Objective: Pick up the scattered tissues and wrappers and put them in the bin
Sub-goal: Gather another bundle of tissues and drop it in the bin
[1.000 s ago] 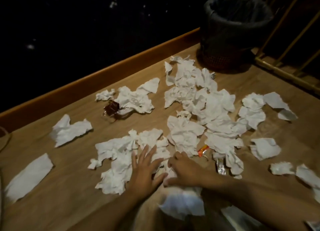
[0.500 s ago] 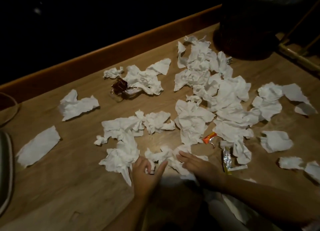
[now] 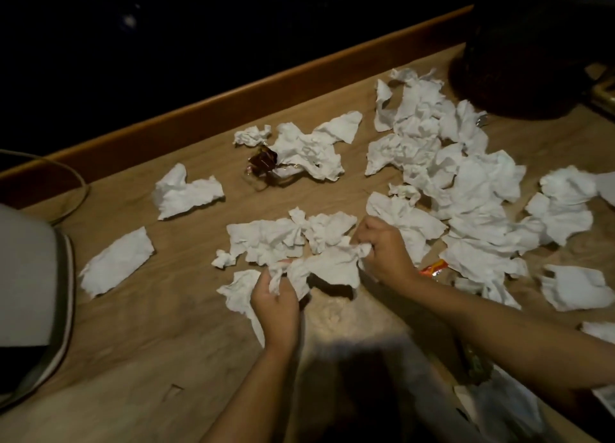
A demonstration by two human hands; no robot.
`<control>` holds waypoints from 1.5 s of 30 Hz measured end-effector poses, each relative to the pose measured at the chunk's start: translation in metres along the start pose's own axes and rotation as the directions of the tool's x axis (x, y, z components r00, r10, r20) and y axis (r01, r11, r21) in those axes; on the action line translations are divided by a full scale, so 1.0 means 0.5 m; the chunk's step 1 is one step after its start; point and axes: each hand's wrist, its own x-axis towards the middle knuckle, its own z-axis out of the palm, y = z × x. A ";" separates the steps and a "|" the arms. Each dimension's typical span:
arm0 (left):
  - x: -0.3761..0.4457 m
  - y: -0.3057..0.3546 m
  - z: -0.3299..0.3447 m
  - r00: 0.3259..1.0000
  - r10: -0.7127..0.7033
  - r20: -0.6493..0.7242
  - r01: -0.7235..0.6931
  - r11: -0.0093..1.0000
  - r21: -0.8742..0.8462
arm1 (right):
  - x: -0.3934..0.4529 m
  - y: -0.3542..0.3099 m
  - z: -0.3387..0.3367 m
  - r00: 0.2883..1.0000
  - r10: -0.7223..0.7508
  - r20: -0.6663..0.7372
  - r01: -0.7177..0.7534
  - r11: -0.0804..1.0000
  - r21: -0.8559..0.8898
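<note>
Both hands are bunching up the nearest tissues: left hand point(image 3: 276, 301) has its fingers curled round one clump point(image 3: 286, 276), right hand point(image 3: 382, 249) pinches the crumpled sheet point(image 3: 336, 263) between them, just off the wooden surface point(image 3: 149, 309). I'd squeeze these into one tight wad before lifting so nothing flutters loose, and scoop the orange wrapper point(image 3: 432, 269) by the right wrist along the way. Loads still scattered, brown wrapper point(image 3: 263, 161) included, and the dark bin point(image 3: 519, 69) sits far right.
</note>
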 end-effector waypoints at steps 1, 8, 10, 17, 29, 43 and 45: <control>0.009 0.008 -0.002 0.999 -0.040 0.010 0.041 0.998 -0.048 | 0.020 -0.007 0.002 1.000 0.000 -0.014 0.000 1.000 0.004; 0.072 0.056 -0.040 0.984 0.005 -0.178 -0.027 0.992 -0.121 | 0.099 -0.017 0.009 0.995 -0.034 0.095 0.038 0.999 -0.038; 0.091 0.035 -0.054 0.978 0.011 -0.211 -0.023 0.998 -0.052 | 0.111 -0.009 0.012 0.989 -0.008 0.147 0.025 0.993 -0.114; 0.097 -0.114 -0.088 0.968 0.250 -0.026 -0.153 0.670 0.727 | 0.106 0.014 0.068 0.897 0.111 0.429 0.141 0.847 -0.513; 0.028 -0.185 -0.126 0.947 0.289 0.143 -0.308 0.682 0.663 | -0.046 0.012 0.098 0.934 0.144 0.326 -0.062 0.967 -0.248; 0.090 0.108 0.082 0.943 0.312 0.119 -0.332 0.913 0.238 | 0.057 -0.052 -0.040 0.940 0.248 -0.234 -0.185 0.948 0.260; 0.096 0.167 0.130 0.953 0.262 0.155 -0.286 0.944 0.162 | 0.080 -0.065 -0.081 0.870 0.405 -0.283 -0.267 0.867 0.420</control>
